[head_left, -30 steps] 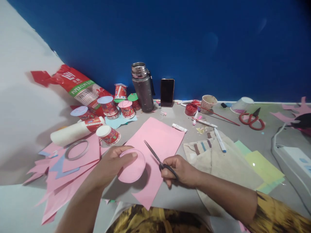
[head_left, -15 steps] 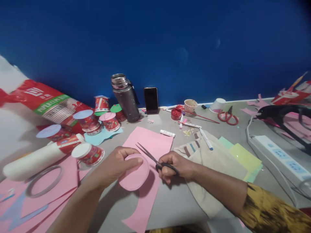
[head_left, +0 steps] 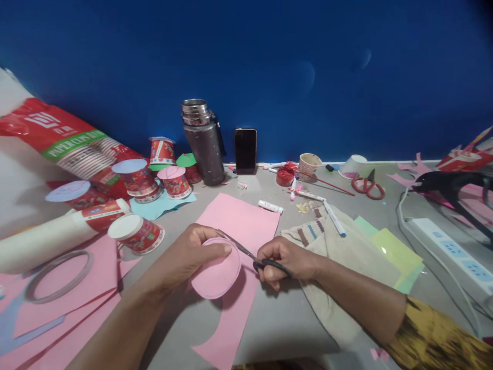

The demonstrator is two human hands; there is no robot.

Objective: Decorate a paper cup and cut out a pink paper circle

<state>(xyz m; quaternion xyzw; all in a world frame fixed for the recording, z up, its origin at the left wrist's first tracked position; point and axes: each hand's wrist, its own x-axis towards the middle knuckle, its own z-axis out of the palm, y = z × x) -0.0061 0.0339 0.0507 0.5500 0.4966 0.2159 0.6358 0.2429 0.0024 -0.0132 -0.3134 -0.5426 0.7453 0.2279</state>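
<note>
Our left grip [head_left: 194, 251] is clamped on a pink disc [head_left: 215, 277], thumb across its upper face and the other fingers behind it. Our right grip [head_left: 279, 262] is closed around the handles of black scissors [head_left: 246, 251], whose blades point toward our left grip along the disc's upper right rim; we cannot tell whether they touch it. Beneath both grips a pink sheet [head_left: 242, 218] with a curved cut-out lies on the tabletop [head_left: 285, 318]. Just beyond our right grip we see a white marker [head_left: 270, 206]; to its right, partly under our forearm, a beige cloth [head_left: 346, 262]. Left of our left grip a red paper cup [head_left: 148, 236] lies tipped over.
</note>
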